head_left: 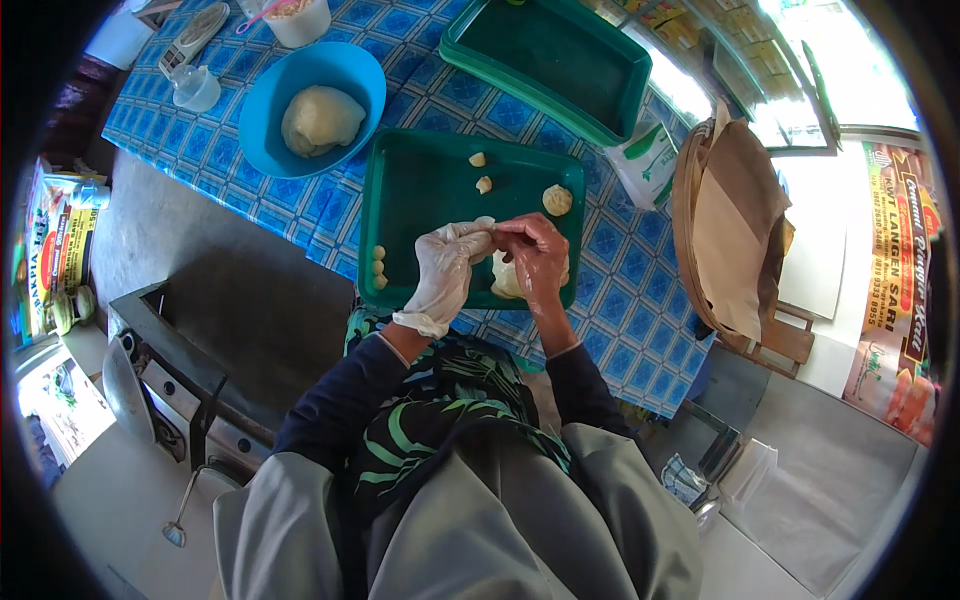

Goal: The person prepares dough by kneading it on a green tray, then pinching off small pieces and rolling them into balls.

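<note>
Over a green tray (425, 170), my left hand (445, 265) in a thin white glove meets my bare right hand (537, 260). Both are closed, fingertips pinching a small pale piece of dough (485, 221), mostly covered by the fingers. Beneath my right hand lies a larger lump of soft dough (506, 277), partly hidden. A short row of small dough balls (379, 268) sits along the tray's left side. Two small crumbly pieces (484, 185) rest toward the far side, and a bigger rounded pale ball (557, 200) lies at the right.
A blue bowl (258, 130) holding a large dough mass (322, 120) stands at the far left. Behind are stacked green trays (550, 60), with a white plastic bag (645, 165) and a paper-lined woven tray (740, 220) at right. A plastic cup (195, 90) and white tub (298, 24) stand far left.
</note>
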The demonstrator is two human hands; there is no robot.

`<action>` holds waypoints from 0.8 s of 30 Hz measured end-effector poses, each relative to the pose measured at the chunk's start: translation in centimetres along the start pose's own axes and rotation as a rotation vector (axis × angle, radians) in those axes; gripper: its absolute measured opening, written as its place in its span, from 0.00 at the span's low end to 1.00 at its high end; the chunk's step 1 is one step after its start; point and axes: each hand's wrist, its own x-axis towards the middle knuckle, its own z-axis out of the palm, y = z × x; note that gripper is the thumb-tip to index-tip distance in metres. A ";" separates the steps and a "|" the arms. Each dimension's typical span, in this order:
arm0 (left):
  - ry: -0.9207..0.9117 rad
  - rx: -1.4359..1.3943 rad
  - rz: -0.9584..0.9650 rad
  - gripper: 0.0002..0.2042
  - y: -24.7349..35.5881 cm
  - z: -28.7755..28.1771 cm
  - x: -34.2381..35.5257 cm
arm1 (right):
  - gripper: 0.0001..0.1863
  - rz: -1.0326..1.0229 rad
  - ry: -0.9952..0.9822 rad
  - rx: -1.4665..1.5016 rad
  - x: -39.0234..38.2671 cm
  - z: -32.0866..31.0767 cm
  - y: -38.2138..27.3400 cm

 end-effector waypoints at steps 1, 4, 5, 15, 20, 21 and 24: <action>0.076 0.064 0.056 0.10 -0.4 0.4 -0.2 | 0.10 0.000 0.000 -0.002 0.2 0.0 0.2; 0.119 0.005 0.267 0.12 -0.8 1.5 -0.7 | 0.07 0.169 0.036 0.106 0.8 0.4 0.3; 0.121 0.004 0.266 0.12 -0.5 1.7 -0.8 | 0.06 0.283 0.032 0.196 0.8 0.3 0.0; 0.004 0.225 -0.073 0.12 2.2 -1.0 -0.3 | 0.06 0.581 -0.163 0.342 1.3 -0.6 -0.1; -0.073 0.054 -0.053 0.12 1.8 -2.1 -0.1 | 0.09 0.177 -0.208 0.156 0.4 0.5 0.4; -0.087 0.011 -0.082 0.12 1.8 -2.2 -0.2 | 0.11 0.126 -0.217 0.066 0.4 0.5 0.3; 0.045 0.022 -0.066 0.12 1.3 -1.9 -0.7 | 0.11 0.209 -0.177 -0.019 0.8 0.9 0.0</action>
